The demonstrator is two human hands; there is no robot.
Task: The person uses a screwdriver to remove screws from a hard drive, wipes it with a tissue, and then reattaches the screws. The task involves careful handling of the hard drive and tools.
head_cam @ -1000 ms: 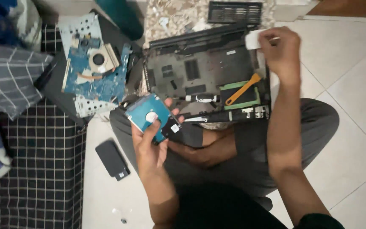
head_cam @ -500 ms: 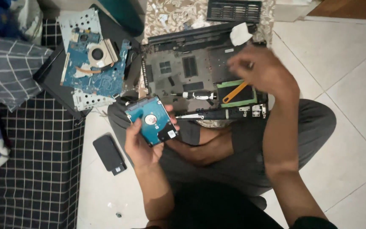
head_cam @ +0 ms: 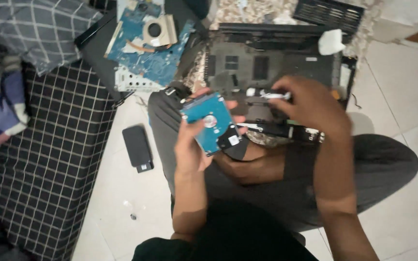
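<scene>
My left hand (head_cam: 189,150) holds a small hard drive (head_cam: 210,122) with its blue circuit board facing up, above my crossed legs. My right hand (head_cam: 310,108) hovers over the lower edge of an opened black laptop base (head_cam: 267,63), which rests against my knees. Its fingers pinch a slim white-handled tool (head_cam: 267,94) that points left toward the drive. The hand is blurred, and it hides the parts of the laptop beneath it.
A blue motherboard with a fan (head_cam: 146,53) lies at the top left. A small black device (head_cam: 137,147) sits on the tiled floor beside a checked mattress (head_cam: 44,159). A white wad (head_cam: 331,42) rests on the laptop's corner, and a black grille (head_cam: 330,13) lies beyond it.
My right hand left the white wad at the laptop's far corner, came down over the near edge and closed on the white-handled tool. My left hand kept hold of the drive.
</scene>
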